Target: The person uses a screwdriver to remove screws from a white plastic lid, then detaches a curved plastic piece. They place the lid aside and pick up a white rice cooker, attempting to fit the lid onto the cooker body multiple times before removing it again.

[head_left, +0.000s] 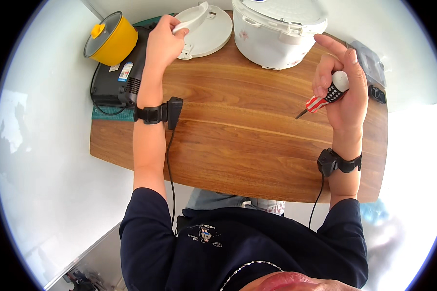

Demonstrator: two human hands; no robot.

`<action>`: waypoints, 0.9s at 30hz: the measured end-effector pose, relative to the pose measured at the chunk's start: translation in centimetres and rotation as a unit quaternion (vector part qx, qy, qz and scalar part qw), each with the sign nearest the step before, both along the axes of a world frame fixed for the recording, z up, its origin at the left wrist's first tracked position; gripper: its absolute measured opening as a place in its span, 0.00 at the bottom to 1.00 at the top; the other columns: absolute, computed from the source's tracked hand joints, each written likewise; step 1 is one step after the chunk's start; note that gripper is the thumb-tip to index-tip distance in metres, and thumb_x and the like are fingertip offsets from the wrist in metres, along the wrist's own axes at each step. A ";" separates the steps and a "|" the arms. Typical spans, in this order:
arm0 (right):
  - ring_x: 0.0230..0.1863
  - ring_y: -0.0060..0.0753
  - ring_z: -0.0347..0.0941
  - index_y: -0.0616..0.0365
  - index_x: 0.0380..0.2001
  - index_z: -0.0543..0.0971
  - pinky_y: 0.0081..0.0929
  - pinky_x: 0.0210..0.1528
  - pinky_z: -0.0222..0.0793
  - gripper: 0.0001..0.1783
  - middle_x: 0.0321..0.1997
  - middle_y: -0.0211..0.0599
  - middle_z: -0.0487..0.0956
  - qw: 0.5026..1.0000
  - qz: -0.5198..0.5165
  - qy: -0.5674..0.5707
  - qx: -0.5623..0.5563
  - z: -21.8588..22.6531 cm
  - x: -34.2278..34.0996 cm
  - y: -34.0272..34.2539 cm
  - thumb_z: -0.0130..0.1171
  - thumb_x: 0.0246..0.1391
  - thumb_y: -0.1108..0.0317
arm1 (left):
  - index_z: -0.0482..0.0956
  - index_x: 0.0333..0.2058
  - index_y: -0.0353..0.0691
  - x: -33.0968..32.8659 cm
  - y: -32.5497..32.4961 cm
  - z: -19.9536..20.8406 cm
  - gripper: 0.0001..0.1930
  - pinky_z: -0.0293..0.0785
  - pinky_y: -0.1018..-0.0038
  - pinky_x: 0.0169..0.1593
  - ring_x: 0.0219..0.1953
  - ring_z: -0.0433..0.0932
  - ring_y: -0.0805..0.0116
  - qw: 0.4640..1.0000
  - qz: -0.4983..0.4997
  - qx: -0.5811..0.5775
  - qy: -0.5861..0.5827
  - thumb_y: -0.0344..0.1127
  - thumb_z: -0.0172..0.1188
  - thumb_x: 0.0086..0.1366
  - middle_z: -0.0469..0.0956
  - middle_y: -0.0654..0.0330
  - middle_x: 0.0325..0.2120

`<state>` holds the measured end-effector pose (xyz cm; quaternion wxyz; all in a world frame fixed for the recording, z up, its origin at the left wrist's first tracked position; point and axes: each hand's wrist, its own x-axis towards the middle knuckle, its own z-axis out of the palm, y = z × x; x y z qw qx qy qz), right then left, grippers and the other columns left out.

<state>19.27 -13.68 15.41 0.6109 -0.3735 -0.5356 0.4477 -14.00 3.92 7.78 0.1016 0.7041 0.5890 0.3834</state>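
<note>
My left hand (164, 41) reaches to the back left of the wooden table (238, 145) and grips the white curved handle (193, 18) above a round white lid (213, 34) that lies flat there. My right hand (342, 80) is raised over the table's right side, fingers curled around a short screwdriver (325, 98) with a red, white and dark patterned handle; its tip points down-left. The index finger sticks up. A white rice cooker body (277, 29) stands at the back between both hands. Black wrist straps with cables sit on both forearms.
A yellow pot with a glass lid (110, 39) rests on a black appliance (116, 77) at the table's back left, over a green mat (112, 114). Small dark objects (374, 72) lie at the right edge. White floor surrounds the table.
</note>
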 end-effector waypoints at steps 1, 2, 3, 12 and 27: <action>0.20 0.17 0.65 0.72 0.55 0.78 0.19 0.22 0.62 0.33 0.20 0.26 0.71 1.000 -0.001 0.000 0.004 0.1 0.1 0.0 0.43 0.74 0.48 | 0.78 0.46 0.37 0.7 -0.4 0.0 0.15 0.78 0.62 0.48 0.43 0.84 0.46 1.000 0.010 -0.014 0.024 0.38 0.67 0.64 0.85 0.47 0.40; 0.20 0.17 0.65 0.72 0.55 0.78 0.19 0.22 0.62 0.33 0.20 0.26 0.71 1.000 -0.002 0.001 0.007 0.2 0.3 0.1 0.42 0.74 0.48 | 0.78 0.46 0.37 0.9 -0.3 -0.3 0.15 0.78 0.61 0.49 0.44 0.83 0.46 0.999 0.001 -0.021 0.038 0.38 0.67 0.64 0.85 0.46 0.40; 0.20 0.18 0.66 0.73 0.55 0.78 0.19 0.22 0.62 0.33 0.20 0.26 0.71 1.000 -0.003 0.001 0.008 0.2 0.5 0.1 0.42 0.75 0.49 | 0.78 0.46 0.37 1.0 0.0 -0.8 0.15 0.77 0.60 0.49 0.45 0.83 0.45 0.998 -0.008 -0.028 0.052 0.37 0.66 0.64 0.85 0.46 0.40; 0.22 0.18 0.62 0.76 0.59 0.70 0.20 0.26 0.59 0.31 0.21 0.24 0.66 0.998 -0.034 0.043 0.031 1.2 3.0 0.3 0.37 0.77 0.53 | 0.81 0.48 0.37 0.6 0.5 -3.3 0.16 0.76 0.61 0.54 0.50 0.82 0.48 0.969 -0.031 -0.082 0.230 0.39 0.65 0.64 0.84 0.48 0.46; 0.18 0.20 0.66 0.73 0.50 0.77 0.17 0.22 0.62 0.20 0.19 0.27 0.70 0.907 -0.363 -0.008 0.215 3.9 9.8 -0.3 0.53 0.70 0.62 | 0.83 0.42 0.39 9.4 -9.1 5.2 0.08 0.77 0.69 0.44 0.42 0.81 0.59 0.964 -0.160 0.204 0.055 0.25 0.63 0.65 0.82 0.57 0.38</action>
